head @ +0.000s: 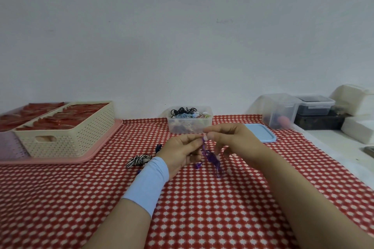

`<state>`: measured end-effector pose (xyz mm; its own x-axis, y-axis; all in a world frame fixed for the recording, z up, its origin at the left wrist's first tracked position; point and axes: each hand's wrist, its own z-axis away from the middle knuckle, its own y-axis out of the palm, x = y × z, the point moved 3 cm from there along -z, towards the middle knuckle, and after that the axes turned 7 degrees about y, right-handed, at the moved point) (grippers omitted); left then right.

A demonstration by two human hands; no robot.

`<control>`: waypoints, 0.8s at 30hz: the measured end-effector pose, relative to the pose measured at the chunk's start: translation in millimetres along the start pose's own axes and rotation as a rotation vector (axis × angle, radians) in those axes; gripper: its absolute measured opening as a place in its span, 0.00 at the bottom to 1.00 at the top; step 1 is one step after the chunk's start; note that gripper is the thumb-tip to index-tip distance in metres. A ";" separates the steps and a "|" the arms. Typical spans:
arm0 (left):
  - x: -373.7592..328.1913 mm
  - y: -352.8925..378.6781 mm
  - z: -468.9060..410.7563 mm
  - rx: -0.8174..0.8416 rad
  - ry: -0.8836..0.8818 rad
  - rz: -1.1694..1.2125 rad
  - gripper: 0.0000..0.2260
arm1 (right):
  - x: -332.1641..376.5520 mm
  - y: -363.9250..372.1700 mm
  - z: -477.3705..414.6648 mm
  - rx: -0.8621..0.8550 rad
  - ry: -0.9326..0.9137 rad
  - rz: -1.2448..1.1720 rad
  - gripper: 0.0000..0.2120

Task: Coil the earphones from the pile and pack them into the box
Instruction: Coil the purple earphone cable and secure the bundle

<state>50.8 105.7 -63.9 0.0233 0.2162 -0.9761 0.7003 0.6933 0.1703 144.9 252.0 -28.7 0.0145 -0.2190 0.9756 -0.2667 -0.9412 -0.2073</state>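
Both hands work over the middle of the red-and-white tablecloth (202, 208). The left hand (182, 151) and the right hand (228, 139) each pinch the top of the purple earphones (211, 156), whose cord hangs below them in a loose tangle, not yet a neat coil. At 9 o'clock from the hands lies a black-and-white striped set (138, 160), with a dark blue set (158, 148) just beyond it; these look like what remains of the pile. Farther off at 12 o'clock stands the clear box (182, 127), already well filled with coiled sets, with its blue lid (261, 132) lying off at 1 o'clock. I judge the job mostly done, with three sets left to pack. No brand, label or writing is legible.
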 end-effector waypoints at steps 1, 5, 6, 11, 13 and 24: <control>-0.7 -0.5 -0.2 0.006 0.003 0.003 0.08 | -0.8 -0.9 0.3 0.028 0.034 -0.037 0.08; -0.6 -0.7 0.4 0.059 0.008 -0.010 0.08 | -4.5 -0.9 -0.1 0.074 0.095 -0.066 0.07; -0.1 -0.3 0.2 0.073 0.010 -0.020 0.08 | -5.0 -0.6 -0.3 0.082 0.106 -0.067 0.06; 0.8 0.7 1.3 0.092 0.045 -0.083 0.09 | -9.9 1.5 -2.4 0.094 0.173 -0.013 0.06; 1.7 0.1 1.8 0.099 0.036 -0.084 0.09 | -10.5 2.5 -2.3 0.102 0.184 0.002 0.07; 3.7 -1.3 4.6 0.131 -0.012 -0.092 0.07 | -12.2 1.3 -1.8 0.121 0.209 0.061 0.07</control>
<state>53.3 102.4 -68.4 -0.0373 0.1469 -0.9884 0.7871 0.6137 0.0615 142.6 254.0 -40.7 -0.2010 -0.2306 0.9521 -0.1435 -0.9545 -0.2615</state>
